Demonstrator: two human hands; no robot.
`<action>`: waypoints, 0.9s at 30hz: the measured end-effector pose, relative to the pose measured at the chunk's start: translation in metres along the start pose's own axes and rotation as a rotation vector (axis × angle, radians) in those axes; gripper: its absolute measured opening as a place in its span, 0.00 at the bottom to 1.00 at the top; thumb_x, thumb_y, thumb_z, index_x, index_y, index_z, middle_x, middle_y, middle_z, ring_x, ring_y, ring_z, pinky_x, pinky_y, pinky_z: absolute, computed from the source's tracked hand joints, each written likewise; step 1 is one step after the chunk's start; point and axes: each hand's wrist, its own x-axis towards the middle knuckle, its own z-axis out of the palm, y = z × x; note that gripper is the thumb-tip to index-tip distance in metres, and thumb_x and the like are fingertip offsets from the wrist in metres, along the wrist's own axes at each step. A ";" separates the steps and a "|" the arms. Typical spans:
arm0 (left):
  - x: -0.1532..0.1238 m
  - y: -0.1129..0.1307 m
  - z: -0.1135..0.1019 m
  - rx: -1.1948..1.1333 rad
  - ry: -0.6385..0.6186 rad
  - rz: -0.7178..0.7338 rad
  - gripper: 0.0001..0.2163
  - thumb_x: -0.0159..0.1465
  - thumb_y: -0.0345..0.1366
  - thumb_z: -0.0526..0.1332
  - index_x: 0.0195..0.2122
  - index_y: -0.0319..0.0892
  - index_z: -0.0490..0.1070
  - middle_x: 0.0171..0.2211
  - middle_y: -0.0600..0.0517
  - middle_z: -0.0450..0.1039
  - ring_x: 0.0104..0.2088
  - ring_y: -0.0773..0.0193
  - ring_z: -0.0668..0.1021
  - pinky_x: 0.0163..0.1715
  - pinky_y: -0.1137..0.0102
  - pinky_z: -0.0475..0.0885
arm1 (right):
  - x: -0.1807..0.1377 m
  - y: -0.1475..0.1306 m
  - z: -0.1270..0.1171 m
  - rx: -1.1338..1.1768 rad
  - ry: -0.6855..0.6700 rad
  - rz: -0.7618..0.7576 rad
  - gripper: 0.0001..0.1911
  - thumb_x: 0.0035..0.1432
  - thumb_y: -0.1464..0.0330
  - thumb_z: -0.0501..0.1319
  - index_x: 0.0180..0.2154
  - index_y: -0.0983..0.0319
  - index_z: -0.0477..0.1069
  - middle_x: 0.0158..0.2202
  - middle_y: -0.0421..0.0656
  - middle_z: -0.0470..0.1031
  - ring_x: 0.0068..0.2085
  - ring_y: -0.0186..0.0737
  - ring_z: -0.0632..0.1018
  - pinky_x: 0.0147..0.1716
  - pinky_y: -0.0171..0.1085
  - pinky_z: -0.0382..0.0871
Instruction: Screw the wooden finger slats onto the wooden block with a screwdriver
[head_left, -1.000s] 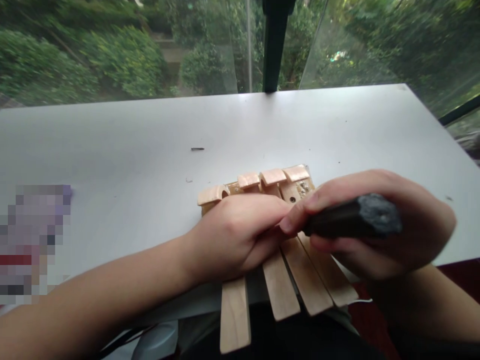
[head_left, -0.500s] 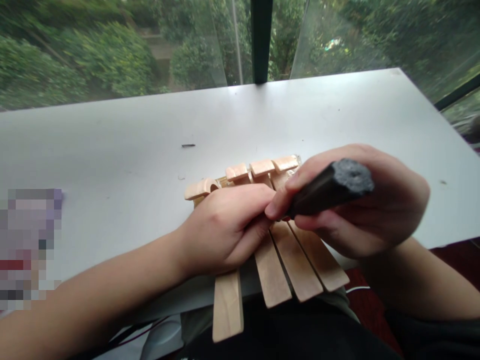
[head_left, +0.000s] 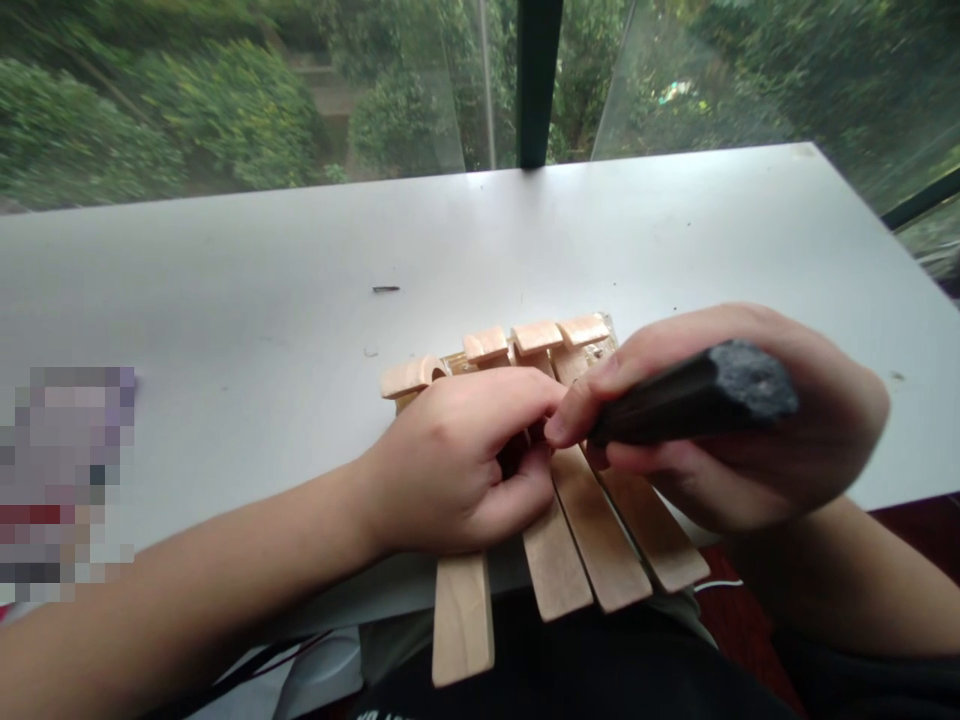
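While having the wooden slats (head_left: 555, 565) lying at the near edge of the white table (head_left: 262, 270), seeing their long ends jutting out over the dark clothing (head_left: 585, 660): counting one set apart at the left and three close together at the right. Finding curved wooden pieces (head_left: 536, 338) at the far ends, by a glossy yellowish base (head_left: 453, 364). Draping the left hand (head_left: 465, 460) across the slats, curling the fingers downward, holding thumb and forefinger a little apart around a dark gap; not being able to tell the grip of the hidden fingertips. Clamping the fingers of the right hand (head_left: 750, 465) around a black handle (head_left: 667, 400), pointing its rough grey butt toward the right, and holding the forefinger tip right by the left hand; not making out the handle's other end. Farther back on the table, seeing a small dark sliver (head_left: 386, 289) lying loose. At the left, seeing a pixelated purplish object (head_left: 75, 450). Past the table, facing a dark window frame (head_left: 538, 90) and green shrubs (head_left: 232, 120).
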 end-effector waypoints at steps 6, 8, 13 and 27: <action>-0.001 0.000 0.001 -0.028 -0.007 -0.030 0.11 0.57 0.25 0.66 0.40 0.41 0.73 0.35 0.54 0.78 0.35 0.69 0.78 0.37 0.74 0.74 | 0.000 0.005 0.006 0.072 0.116 -0.051 0.18 0.53 0.77 0.72 0.47 0.63 0.78 0.40 0.44 0.83 0.35 0.41 0.84 0.34 0.37 0.83; -0.001 0.000 0.002 -0.031 0.000 -0.025 0.09 0.57 0.25 0.67 0.38 0.42 0.73 0.34 0.55 0.78 0.34 0.69 0.78 0.37 0.74 0.74 | 0.001 0.008 0.007 0.071 0.113 -0.066 0.18 0.53 0.76 0.73 0.47 0.59 0.79 0.39 0.43 0.83 0.35 0.41 0.84 0.34 0.37 0.83; 0.000 0.000 0.003 -0.031 0.011 -0.016 0.07 0.58 0.27 0.68 0.37 0.42 0.74 0.32 0.55 0.78 0.32 0.70 0.77 0.35 0.75 0.73 | 0.001 0.011 0.005 0.071 0.099 -0.096 0.19 0.52 0.74 0.74 0.45 0.57 0.78 0.37 0.41 0.83 0.33 0.41 0.83 0.31 0.37 0.82; -0.001 0.023 -0.010 0.232 -0.070 -0.108 0.03 0.66 0.33 0.62 0.35 0.43 0.70 0.28 0.56 0.74 0.29 0.69 0.75 0.28 0.73 0.67 | 0.005 0.026 0.012 0.177 0.093 -0.257 0.20 0.51 0.73 0.73 0.45 0.58 0.73 0.34 0.41 0.79 0.29 0.37 0.81 0.26 0.34 0.79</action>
